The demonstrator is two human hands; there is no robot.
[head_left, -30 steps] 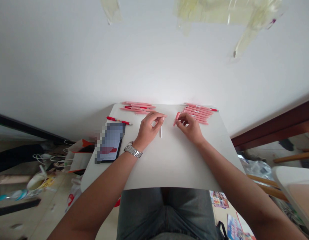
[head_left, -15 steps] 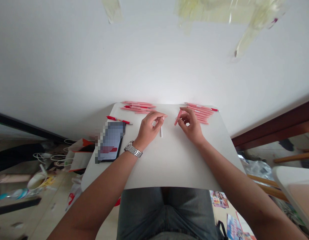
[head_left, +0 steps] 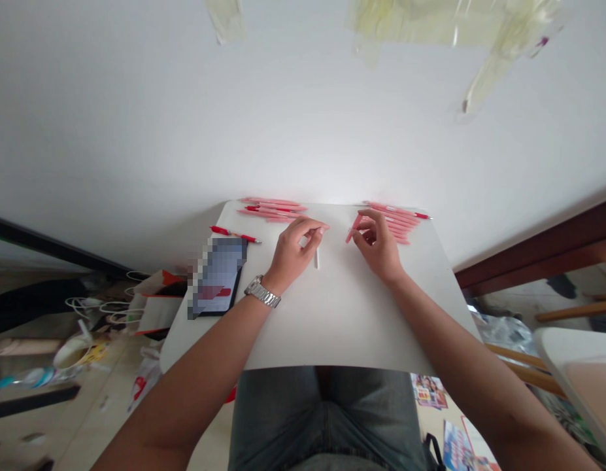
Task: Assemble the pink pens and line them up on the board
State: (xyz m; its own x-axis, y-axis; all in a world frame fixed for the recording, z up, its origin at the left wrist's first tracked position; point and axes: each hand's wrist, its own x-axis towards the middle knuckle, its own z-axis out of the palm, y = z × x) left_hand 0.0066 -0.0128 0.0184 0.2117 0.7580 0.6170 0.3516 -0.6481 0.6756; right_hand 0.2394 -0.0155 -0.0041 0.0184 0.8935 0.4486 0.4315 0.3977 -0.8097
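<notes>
My left hand is closed in a pinch, thumb and forefinger together. What lies between those fingertips is too small to make out. Just under them a thin white stick shows, and I cannot tell whether it rests on the table or is held. My right hand grips a short pink pen barrel, tilted, between thumb and fingers. Behind the left hand lies a pile of pink and red pens. Another row of pink pens lies partly hidden behind the right hand.
A red pen lies at the left of the white table, above a phone with a blurred screen. The wall meets the table's far edge. Bags and cables crowd the floor at left; a white chair-like surface stands right.
My right hand has shifted slightly right with the pink barrel, which has turned a little. The left hand holds nearly the same pose.
</notes>
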